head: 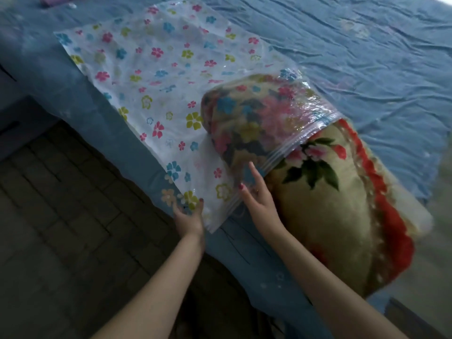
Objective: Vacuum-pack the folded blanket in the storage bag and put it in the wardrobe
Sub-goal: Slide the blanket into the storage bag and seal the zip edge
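Blanket (342, 196) lies half inside the bag (156, 77), frame centre. Left hand (188, 216) pinches the bag's lower corner; right hand (256, 192), fingers straight, touches its opening.

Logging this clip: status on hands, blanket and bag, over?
Left hand grips bag corner; right hand open at bag mouth. Blanket partly in, most still out. Nothing in the way.

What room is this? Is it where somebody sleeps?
Most likely a bedroom. A wide bed with a rumpled blue sheet fills most of the view, a thick flowered blanket lies on it, half inside a flower-printed storage bag, and dark floor tiles run beside the bed.
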